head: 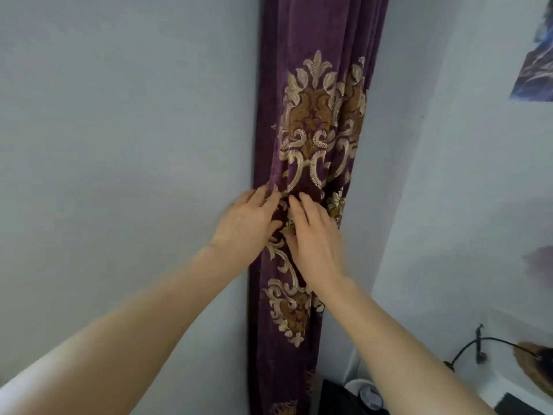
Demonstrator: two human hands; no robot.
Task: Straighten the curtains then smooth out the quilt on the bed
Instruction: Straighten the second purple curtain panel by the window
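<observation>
A dark purple velvet curtain (311, 121) with gold embroidered motifs hangs gathered in a narrow column in the corner between two pale walls. My left hand (245, 223) lies on its left edge, fingers spread and pressing into the fabric. Beside it, my right hand (314, 241) rests flat on the folds at the same height, fingers apart and pointing up. Both hands touch the cloth; neither clearly pinches it. The bed and quilt are out of view.
A poster (535, 55) hangs on the right wall at the top right. Low at the right are a black cable with a plug (478, 345), a brown object (535, 363) and a white round object (363, 395) near the curtain's foot.
</observation>
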